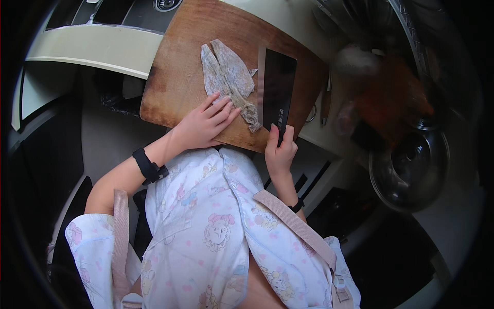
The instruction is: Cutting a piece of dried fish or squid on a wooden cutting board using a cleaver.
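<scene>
A flat, greyish dried squid lies on a wooden cutting board, its body toward the far side and its curled tentacles nearer me. My left hand rests on it, fingertips pressing near where body and tentacles join, the palm over the board's near edge. In my right hand is the handle of a wide black cleaver. Its blade stands just right of the squid, with the pale cutting edge facing it and a small gap between them. Characters are printed on the blade close to the handle.
A sink with a drain lies beyond the board at the upper left. Right of the board are a thin tool with a brown handle and a metal ring. A round glass or metal lid sits farther right, near dim, blurred items.
</scene>
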Motion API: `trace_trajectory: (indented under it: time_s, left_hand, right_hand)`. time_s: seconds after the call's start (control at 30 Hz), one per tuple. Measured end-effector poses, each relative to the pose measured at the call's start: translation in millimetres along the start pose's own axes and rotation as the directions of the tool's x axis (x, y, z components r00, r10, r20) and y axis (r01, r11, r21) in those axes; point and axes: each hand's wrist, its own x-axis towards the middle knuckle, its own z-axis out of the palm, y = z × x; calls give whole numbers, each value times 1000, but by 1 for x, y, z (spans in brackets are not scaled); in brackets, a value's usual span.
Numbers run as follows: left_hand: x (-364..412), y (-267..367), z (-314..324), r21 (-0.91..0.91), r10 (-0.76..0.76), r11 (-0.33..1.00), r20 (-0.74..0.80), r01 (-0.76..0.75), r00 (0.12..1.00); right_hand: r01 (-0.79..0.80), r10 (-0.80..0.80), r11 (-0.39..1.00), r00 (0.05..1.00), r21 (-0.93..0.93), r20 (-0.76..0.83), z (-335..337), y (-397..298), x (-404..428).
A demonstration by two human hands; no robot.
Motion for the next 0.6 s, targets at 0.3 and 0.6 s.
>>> trace_trajectory:
  time_s: [0.3, 0.6]
  left_hand:
    - [16, -2, -3, 15, -94, 995, -52, 95, 994]
    - [13, 11, 2, 28, -159, 986, -81, 161, 984]
  right_hand:
    - [16, -17, 1000, 999, -15, -51, -8, 12, -18]
    - [312, -310, 950, 948, 18, -67, 9, 0, 31]
